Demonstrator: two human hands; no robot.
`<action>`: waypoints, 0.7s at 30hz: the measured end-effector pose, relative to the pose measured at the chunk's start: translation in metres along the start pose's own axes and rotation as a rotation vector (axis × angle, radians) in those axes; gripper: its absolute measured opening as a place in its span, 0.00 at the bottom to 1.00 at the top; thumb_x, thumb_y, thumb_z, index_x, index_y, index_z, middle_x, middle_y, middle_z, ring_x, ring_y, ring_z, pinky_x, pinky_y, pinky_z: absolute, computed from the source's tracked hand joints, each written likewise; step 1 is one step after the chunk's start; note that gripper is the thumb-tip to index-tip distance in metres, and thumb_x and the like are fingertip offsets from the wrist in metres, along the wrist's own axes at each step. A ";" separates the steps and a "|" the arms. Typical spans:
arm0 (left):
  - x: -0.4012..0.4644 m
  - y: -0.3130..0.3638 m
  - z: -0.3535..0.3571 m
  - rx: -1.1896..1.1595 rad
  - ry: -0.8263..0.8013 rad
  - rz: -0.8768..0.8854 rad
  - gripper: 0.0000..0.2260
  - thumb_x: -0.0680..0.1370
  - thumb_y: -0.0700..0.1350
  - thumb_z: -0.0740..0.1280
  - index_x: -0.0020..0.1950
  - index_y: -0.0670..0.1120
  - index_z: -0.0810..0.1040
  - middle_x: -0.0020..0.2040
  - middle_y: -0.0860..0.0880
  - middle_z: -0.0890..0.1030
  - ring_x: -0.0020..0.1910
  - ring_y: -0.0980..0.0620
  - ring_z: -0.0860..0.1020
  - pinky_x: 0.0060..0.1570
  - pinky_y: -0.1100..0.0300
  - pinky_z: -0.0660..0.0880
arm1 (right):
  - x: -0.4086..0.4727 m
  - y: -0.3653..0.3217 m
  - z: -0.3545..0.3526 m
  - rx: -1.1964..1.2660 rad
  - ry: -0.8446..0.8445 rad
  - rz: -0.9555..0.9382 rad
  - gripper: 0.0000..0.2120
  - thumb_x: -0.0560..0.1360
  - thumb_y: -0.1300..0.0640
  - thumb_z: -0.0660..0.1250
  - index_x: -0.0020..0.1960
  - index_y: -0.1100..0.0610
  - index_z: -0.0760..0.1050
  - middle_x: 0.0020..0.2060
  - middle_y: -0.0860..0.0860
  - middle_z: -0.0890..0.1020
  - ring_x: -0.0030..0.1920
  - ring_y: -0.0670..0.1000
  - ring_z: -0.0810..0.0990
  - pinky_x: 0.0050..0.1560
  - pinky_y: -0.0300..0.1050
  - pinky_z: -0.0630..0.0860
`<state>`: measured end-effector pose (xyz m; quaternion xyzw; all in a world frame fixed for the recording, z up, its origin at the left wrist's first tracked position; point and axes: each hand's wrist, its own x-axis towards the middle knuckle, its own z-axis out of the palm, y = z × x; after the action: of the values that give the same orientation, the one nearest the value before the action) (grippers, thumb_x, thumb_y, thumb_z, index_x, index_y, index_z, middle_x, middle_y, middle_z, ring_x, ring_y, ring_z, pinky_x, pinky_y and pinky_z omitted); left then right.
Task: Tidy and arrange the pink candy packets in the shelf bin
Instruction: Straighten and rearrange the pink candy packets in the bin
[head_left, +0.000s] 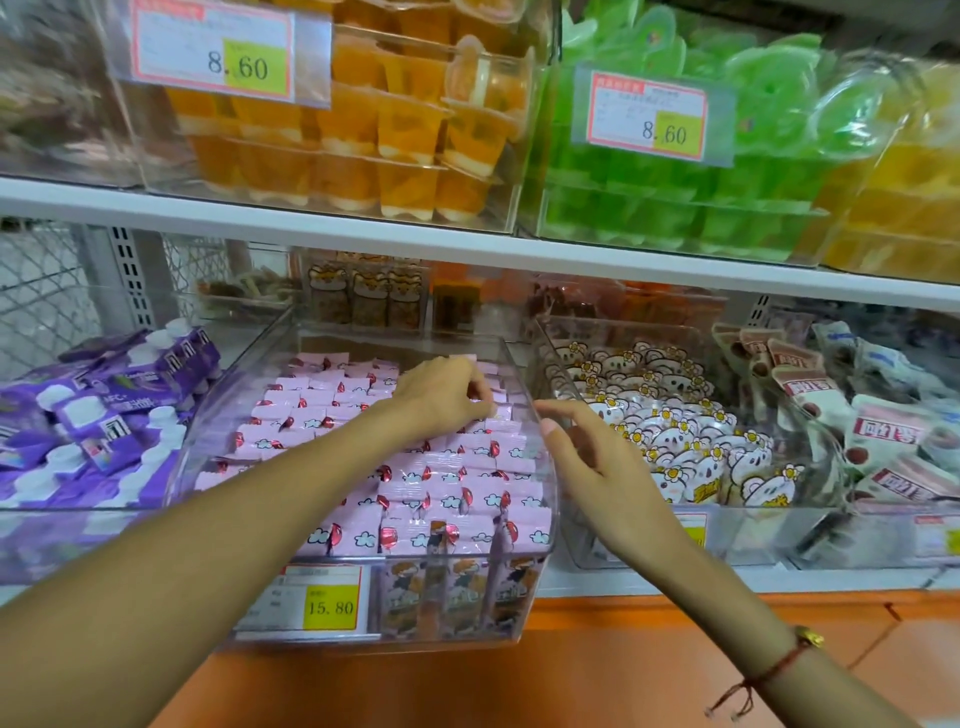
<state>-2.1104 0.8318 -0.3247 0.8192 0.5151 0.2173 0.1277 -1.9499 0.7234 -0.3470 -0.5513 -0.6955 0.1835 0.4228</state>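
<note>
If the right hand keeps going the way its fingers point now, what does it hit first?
The right hand points up and left, towards the clear bin. It would probably meet that bin's right wall first, then the pink candy packets inside. Depth is unclear, so it may pass just over the rim.

White shelf board spans 9 to 3 o'clock. Slotted metal upright and wire mesh back at 9 o'clock. Orange base panel at 6 o'clock. Second white shelf edge at 4 o'clock. Even bright store light.
</note>
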 end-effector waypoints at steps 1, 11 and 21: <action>0.000 0.001 0.000 -0.040 0.004 -0.018 0.05 0.77 0.47 0.68 0.47 0.51 0.83 0.34 0.58 0.78 0.45 0.50 0.80 0.46 0.56 0.76 | 0.000 0.000 0.000 -0.002 -0.001 0.002 0.12 0.80 0.48 0.57 0.61 0.47 0.72 0.38 0.49 0.81 0.33 0.44 0.77 0.31 0.34 0.68; -0.018 0.031 -0.014 -0.771 0.244 -0.135 0.11 0.80 0.40 0.62 0.61 0.39 0.73 0.58 0.41 0.78 0.59 0.46 0.76 0.59 0.56 0.73 | 0.000 -0.004 -0.002 0.023 -0.002 0.028 0.12 0.80 0.48 0.58 0.61 0.47 0.73 0.39 0.48 0.82 0.31 0.41 0.78 0.29 0.32 0.67; -0.096 0.013 -0.041 -1.312 0.643 -0.294 0.04 0.80 0.42 0.62 0.53 0.43 0.74 0.45 0.50 0.82 0.39 0.65 0.81 0.40 0.72 0.77 | 0.000 -0.031 -0.003 -0.103 0.241 -0.126 0.14 0.80 0.49 0.56 0.51 0.51 0.80 0.46 0.47 0.82 0.47 0.46 0.78 0.47 0.47 0.75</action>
<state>-2.1564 0.7396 -0.3048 0.3932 0.3958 0.6898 0.4615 -1.9659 0.7128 -0.3229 -0.5457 -0.6814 0.0531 0.4848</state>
